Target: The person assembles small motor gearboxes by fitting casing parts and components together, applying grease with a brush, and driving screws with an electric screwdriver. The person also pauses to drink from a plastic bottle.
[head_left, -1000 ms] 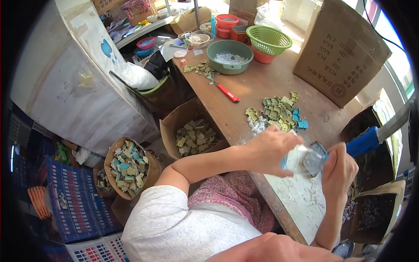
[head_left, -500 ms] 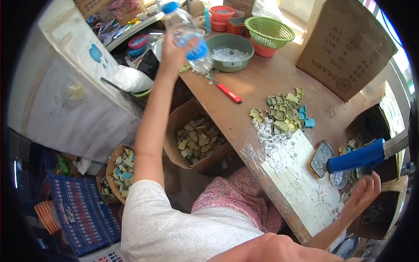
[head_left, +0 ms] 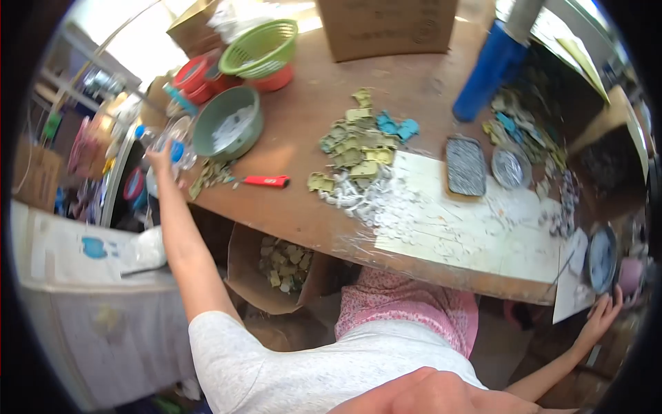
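My left hand (head_left: 161, 159) is closed around a clear plastic bottle (head_left: 187, 164) with a blue cap and blue label, at the table's left end beside the green basin (head_left: 248, 131) of white pieces. My right hand (head_left: 603, 319) is low at the far right with its fingers stretched out. Just above its fingertips are a round dark-rimmed dish (head_left: 602, 257) and a pink container (head_left: 630, 274). A red-handled cutter (head_left: 267, 181) lies near the bottle. Mid-table, olive plastic pieces (head_left: 358, 141) are heaped beside small white discs (head_left: 376, 203).
A blue cylindrical tool (head_left: 479, 76) hangs over the back right, above a dark rectangular pad (head_left: 466, 165). A green strainer basket (head_left: 262, 52) and a cardboard box (head_left: 386, 31) stand at the back. Below the front edge sits a carton (head_left: 256, 286) of pieces.
My left hand has brought the bottle down beside the basin. My right hand has moved away from the blue tool to the table's right end. The view has turned right.
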Demonstrator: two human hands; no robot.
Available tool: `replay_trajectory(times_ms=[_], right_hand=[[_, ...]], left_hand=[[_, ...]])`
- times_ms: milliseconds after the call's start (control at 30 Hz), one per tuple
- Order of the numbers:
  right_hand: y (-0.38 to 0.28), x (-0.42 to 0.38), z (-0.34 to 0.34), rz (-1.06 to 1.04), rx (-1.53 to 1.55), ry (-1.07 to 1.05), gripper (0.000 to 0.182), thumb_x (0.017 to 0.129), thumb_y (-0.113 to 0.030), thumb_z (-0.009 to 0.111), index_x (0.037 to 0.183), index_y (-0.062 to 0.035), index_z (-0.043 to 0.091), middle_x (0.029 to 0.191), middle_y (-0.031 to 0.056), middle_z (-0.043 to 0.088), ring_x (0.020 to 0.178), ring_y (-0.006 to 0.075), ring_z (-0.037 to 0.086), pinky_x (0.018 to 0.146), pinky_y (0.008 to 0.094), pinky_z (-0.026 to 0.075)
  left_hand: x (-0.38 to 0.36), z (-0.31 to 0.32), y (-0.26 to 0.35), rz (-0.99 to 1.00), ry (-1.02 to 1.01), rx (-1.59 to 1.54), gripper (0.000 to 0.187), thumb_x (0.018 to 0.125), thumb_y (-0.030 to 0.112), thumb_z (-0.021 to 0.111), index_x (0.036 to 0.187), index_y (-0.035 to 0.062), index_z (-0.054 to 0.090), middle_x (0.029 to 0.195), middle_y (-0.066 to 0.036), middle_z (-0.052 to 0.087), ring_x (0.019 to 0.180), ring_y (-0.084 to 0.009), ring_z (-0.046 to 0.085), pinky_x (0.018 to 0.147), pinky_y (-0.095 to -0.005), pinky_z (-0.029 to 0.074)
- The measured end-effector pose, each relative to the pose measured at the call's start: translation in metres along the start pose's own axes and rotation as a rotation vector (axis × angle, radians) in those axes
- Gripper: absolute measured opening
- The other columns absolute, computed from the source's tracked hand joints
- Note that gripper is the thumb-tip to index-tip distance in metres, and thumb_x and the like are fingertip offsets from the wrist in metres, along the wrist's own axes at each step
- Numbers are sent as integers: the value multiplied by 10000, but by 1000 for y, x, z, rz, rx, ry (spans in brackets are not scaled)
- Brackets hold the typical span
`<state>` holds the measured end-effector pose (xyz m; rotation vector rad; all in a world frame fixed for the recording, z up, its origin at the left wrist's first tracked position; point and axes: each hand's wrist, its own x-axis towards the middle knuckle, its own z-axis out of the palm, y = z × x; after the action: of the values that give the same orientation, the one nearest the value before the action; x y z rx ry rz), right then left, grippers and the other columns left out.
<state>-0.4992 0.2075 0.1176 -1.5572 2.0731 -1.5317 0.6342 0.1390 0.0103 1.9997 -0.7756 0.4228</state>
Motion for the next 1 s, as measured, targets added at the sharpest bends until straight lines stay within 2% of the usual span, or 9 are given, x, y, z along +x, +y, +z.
replay_trajectory(times_ms=[200, 300, 367, 433, 500, 633, 867, 933, 1000], right_hand=[[-28, -2, 50, -36, 49, -102, 350, 1019, -144, 479, 1356, -62, 430, 758, -56, 396, 603, 14, 295, 507, 175, 227], [-63, -3, 91, -87, 74, -271, 343, 1005, -107, 484, 1343, -74, 440, 758, -64, 399, 614, 23, 312, 523, 183, 238], [-85, -5, 119, -208, 90, -409, 330, 961, -50, 521, 1288, -82, 499, 738, -40, 426, 624, 55, 360, 544, 211, 286], [-119, -9, 148, -406, -23, -489, 323, 902, 13, 554, 1213, -75, 559, 722, -2, 457, 643, 93, 416, 574, 244, 345], [-141, -2, 167, -391, -22, -537, 326, 881, 29, 574, 1196, -56, 590, 742, 17, 505, 680, 102, 468, 641, 248, 411], [-153, 35, 208, -437, 161, -604, 395, 901, 26, 562, 1276, -97, 566, 790, 20, 536, 684, 76, 480, 613, 237, 415], [-62, 118, 229, -364, 13, -574, 455, 881, 40, 547, 1295, -148, 559, 866, 64, 593, 700, 172, 566, 672, 315, 488], [-4, 136, 243, -520, -706, -566, 471, 812, 78, 536, 1236, -122, 575, 1011, 115, 608, 885, 292, 617, 786, 400, 515], [7, 126, 240, -533, -748, -612, 472, 785, 87, 533, 1209, -116, 579, 1082, 127, 588, 983, 325, 586, 826, 432, 508]], left_hand=[[2, -9, -2, -62, -86, -25, 907, 631, 341, 901, 1251, -163, 473, 1258, -296, 572, 1130, -331, 600, 958, -405, 458], [14, -16, -35, 21, 224, 325, 914, 651, 356, 888, 1265, -164, 455, 1237, -297, 562, 1077, -365, 603, 892, -397, 496], [-14, -56, 35, 22, 197, 221, 917, 673, 373, 874, 1293, -146, 440, 1197, -250, 563, 1029, -327, 589, 879, -391, 496], [-45, -66, 98, 228, 291, -47, 661, 802, 238, 792, 1296, -64, 473, 1082, -155, 585, 935, -216, 574, 834, -346, 503], [-106, -65, 193, 309, 149, -305, 552, 905, 129, 676, 1370, 4, 405, 1112, -104, 565, 945, -177, 562, 852, -307, 489], [-233, -45, 319, 457, -181, -575, 517, 906, 23, 604, 1371, -2, 380, 1159, -95, 525, 1037, -172, 523, 902, -301, 430], [-397, -15, 380, 308, -558, -790, 526, 858, -42, 578, 1355, 6, 411, 1143, -88, 510, 981, -167, 539, 865, -306, 443], [-430, -12, 391, 289, -657, -810, 516, 852, -47, 581, 1342, 8, 429, 1133, -90, 514, 960, -167, 547, 855, -306, 450], [-457, -14, 411, 318, -753, -805, 494, 824, -72, 586, 1299, 11, 476, 1096, -104, 527, 902, -177, 563, 806, -310, 467]])
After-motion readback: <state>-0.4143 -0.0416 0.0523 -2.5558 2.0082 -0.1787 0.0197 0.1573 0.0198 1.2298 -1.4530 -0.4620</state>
